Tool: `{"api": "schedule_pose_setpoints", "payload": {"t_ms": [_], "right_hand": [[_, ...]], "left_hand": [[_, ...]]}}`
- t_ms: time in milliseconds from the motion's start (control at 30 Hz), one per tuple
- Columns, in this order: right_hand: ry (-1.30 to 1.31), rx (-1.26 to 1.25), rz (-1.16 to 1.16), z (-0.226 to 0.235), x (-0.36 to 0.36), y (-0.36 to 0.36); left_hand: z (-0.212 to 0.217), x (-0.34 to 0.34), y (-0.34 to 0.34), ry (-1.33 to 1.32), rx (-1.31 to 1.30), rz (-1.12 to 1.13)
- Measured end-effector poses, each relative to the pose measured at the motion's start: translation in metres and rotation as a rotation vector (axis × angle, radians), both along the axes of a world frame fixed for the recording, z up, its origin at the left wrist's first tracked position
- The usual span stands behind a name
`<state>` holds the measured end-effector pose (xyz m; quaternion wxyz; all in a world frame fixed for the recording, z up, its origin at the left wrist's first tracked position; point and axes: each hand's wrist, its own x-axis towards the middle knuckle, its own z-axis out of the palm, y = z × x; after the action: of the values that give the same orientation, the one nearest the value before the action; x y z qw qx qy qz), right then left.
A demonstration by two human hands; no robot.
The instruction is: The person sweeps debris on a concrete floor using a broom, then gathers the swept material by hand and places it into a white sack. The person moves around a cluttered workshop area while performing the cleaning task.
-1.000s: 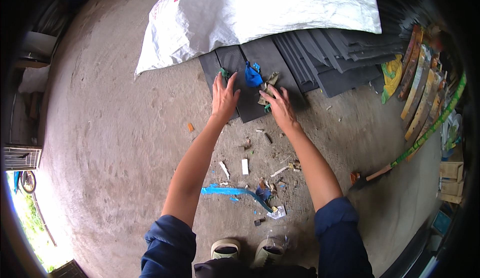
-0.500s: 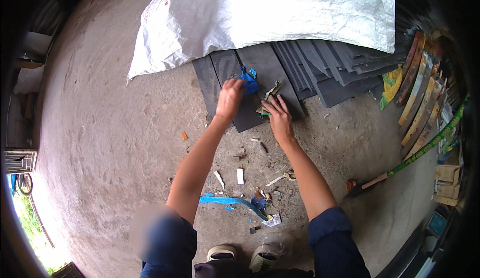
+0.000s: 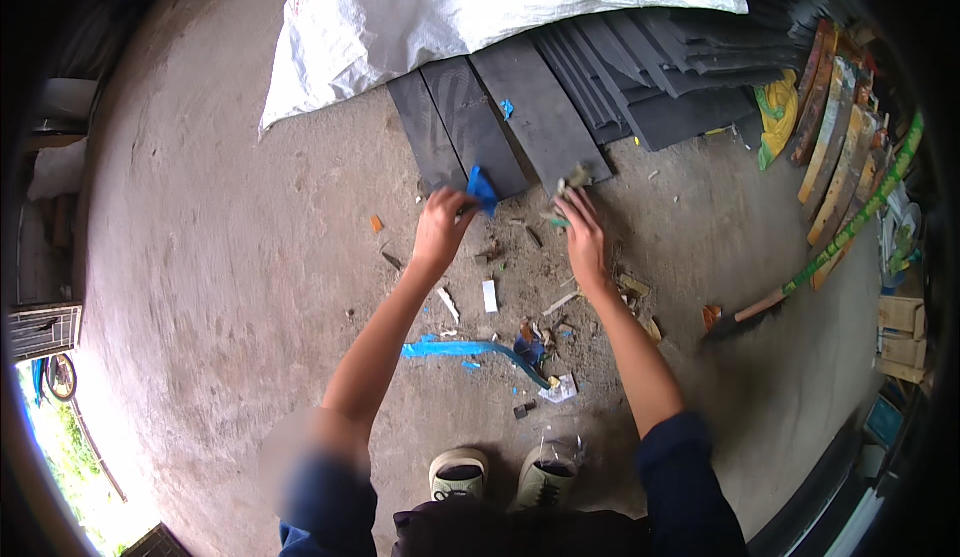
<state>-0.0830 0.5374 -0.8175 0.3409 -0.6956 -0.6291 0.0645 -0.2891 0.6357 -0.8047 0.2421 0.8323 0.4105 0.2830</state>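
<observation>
My left hand (image 3: 442,229) is closed in a pinch on a blue plastic scrap (image 3: 483,192), which hangs over the near ends of the dark grey boards (image 3: 545,122). To its right, my right hand (image 3: 587,237) is closed on a crumpled olive-grey scrap (image 3: 575,177), blurred by motion, with a bit of green under the fingers. A smaller blue scrap (image 3: 507,109) lies on a board. Below both hands, litter is strewn over the concrete: a white rectangular piece (image 3: 490,296), a blue strip (image 3: 455,349) and small broken bits.
A large white woven sack (image 3: 480,7) lies over the boards. At right stand a stack of curved wooden slats (image 3: 835,147), a yellow-green bag (image 3: 778,117) and a long green-wrapped handle (image 3: 850,227). My shoes (image 3: 460,472) are at the bottom.
Both hands have drawn back toward me off the boards, carrying the blue scrap and the crumpled scrap. The smaller blue scrap stays on the board. The view has shifted.
</observation>
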Motion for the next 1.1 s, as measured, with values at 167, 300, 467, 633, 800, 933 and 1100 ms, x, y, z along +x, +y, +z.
{"api": "schedule_pose_setpoints", "payload": {"t_ms": [167,300,467,633,800,933,1100], "right_hand": [[-0.218,-0.087,-0.016,0.005,-0.032,-0.096],[-0.242,-0.200,0.162,0.019,-0.049,-0.149],[-0.194,-0.406,0.237,0.061,-0.031,-0.194],[-0.023,-0.761,0.257,0.070,-0.027,-0.255],[0.197,-0.744,0.145,0.026,-0.038,-0.295],[0.298,-0.621,0.101,0.021,-0.054,-0.295],[0.455,-0.539,0.033,0.011,-0.055,-0.287]], "left_hand": [[-0.009,-0.036,-0.092,-0.058,0.014,-0.151],[0.003,-0.032,-0.147,-0.076,-0.097,-0.352],[0.030,-0.039,-0.182,0.151,-0.046,-0.506],[0.017,-0.046,-0.221,0.329,0.007,-0.709],[0.008,-0.034,-0.236,0.334,0.057,-0.696],[0.006,-0.037,-0.239,0.343,0.061,-0.682],[0.006,-0.041,-0.241,0.307,0.079,-0.647]]}}
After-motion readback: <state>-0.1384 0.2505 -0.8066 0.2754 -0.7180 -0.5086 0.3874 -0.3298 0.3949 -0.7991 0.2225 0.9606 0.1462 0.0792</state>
